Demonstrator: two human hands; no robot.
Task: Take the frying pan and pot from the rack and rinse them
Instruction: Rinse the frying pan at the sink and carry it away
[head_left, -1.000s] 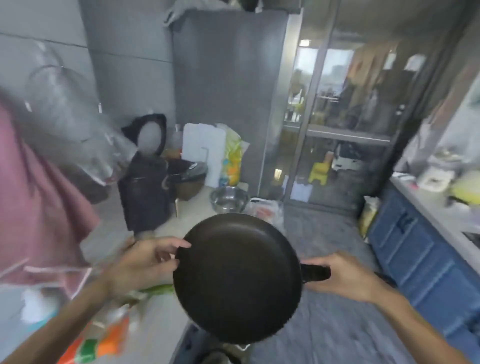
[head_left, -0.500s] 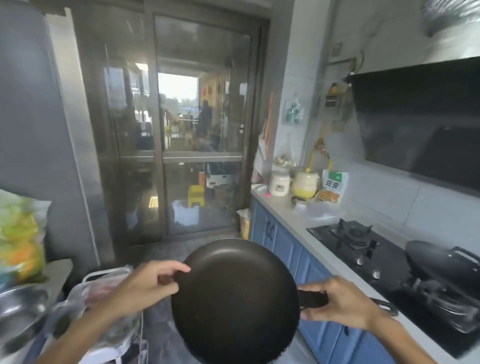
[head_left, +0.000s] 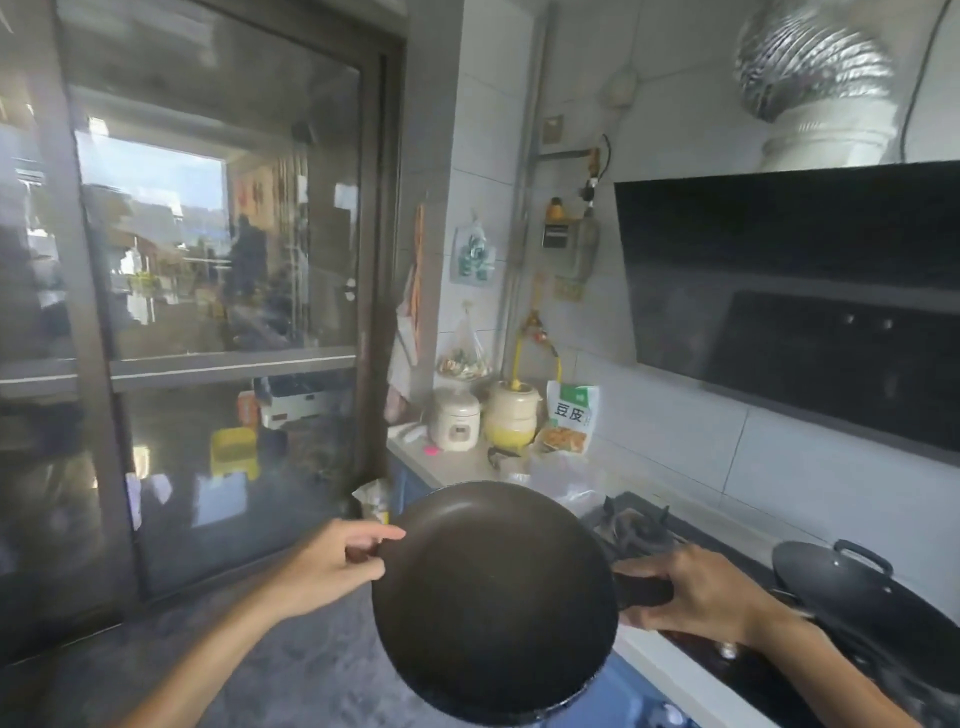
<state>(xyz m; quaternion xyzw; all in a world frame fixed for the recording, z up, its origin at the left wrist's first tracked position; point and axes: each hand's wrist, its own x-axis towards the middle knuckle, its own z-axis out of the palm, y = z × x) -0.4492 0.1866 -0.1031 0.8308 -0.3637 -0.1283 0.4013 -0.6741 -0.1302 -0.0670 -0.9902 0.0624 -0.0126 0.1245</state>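
Frying pan (head_left: 493, 597) hangs level between hands; right hand (head_left: 696, 597) grips its handle, left hand (head_left: 332, 566) pinches the rim; best kept level until a sink appears.

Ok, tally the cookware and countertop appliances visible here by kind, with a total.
Frying pan: 1, held by the left hand at the rim and the right hand on the handle
Lidded wok on the stove: 1
Small cookers: 2, white and yellow
Total: 4
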